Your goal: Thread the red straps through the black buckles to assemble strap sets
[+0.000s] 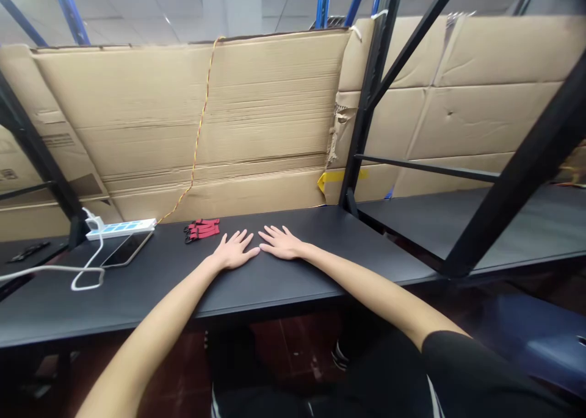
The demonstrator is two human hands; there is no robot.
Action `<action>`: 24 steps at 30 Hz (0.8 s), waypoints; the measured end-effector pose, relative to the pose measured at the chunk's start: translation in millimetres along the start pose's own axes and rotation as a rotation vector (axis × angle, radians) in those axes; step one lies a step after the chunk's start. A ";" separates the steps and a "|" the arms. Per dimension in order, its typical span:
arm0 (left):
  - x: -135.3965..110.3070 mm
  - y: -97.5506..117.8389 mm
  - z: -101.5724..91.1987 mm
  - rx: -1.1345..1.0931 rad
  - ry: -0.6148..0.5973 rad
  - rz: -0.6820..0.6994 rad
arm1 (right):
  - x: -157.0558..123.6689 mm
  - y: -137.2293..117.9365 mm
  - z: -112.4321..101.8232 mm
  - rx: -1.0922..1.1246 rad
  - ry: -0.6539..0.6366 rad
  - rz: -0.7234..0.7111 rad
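Straps (201, 229): red bundle lying flat on the tabletop (151, 290), just beyond the hands, untouched.
Left hand (235, 251): palm down on the tabletop, fingers spread, empty, nearest the straps.
Right hand (280, 243): palm down, fingers spread, empty, just beside the left hand but apart from it.
Phone (126, 249): lying left of the straps, beneath the power strip (119, 229).
White cable (86, 277): looping from the power strip across the tabletop.
Backdrop: cardboard sheets (183, 119) behind the tabletop, held by a black rack frame (366, 113).

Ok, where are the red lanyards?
In the head view, the red lanyards lie on the black desk, beyond the left hand, right of the white power strip.
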State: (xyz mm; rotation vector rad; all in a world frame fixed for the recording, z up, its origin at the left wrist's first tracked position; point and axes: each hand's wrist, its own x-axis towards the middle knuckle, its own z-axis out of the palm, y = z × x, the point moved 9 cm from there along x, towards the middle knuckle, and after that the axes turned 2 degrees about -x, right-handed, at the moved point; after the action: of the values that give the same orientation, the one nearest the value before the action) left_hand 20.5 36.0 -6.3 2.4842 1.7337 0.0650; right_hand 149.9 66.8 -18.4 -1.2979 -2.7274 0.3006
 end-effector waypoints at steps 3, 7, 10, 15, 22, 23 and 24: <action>-0.1 0.8 -0.2 -0.005 0.001 -0.001 | 0.7 1.1 0.8 -0.004 0.000 0.005; -0.9 1.5 -0.5 -0.008 -0.002 0.000 | 1.5 1.3 1.5 -0.014 0.000 0.002; -1.0 1.6 -0.9 -0.001 0.000 0.002 | 1.8 1.6 1.5 -0.017 0.004 0.002; -0.5 1.0 -0.7 -0.002 0.001 0.003 | 1.2 1.3 1.5 -0.013 0.001 0.002; 0.6 0.1 0.3 -0.008 0.009 0.005 | 0.7 0.2 0.5 -0.025 0.004 -0.001; 0.7 0.0 0.5 -0.008 0.010 0.005 | 0.8 0.2 0.6 -0.027 0.004 -0.001; 0.8 -0.2 0.5 -0.009 0.011 0.006 | 0.9 0.3 0.8 -0.026 0.003 -0.002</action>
State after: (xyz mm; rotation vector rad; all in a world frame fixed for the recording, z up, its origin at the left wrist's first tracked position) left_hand 20.7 36.7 -6.9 2.4875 1.7264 0.0866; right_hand 149.4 67.6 -19.2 -1.3012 -2.7385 0.2631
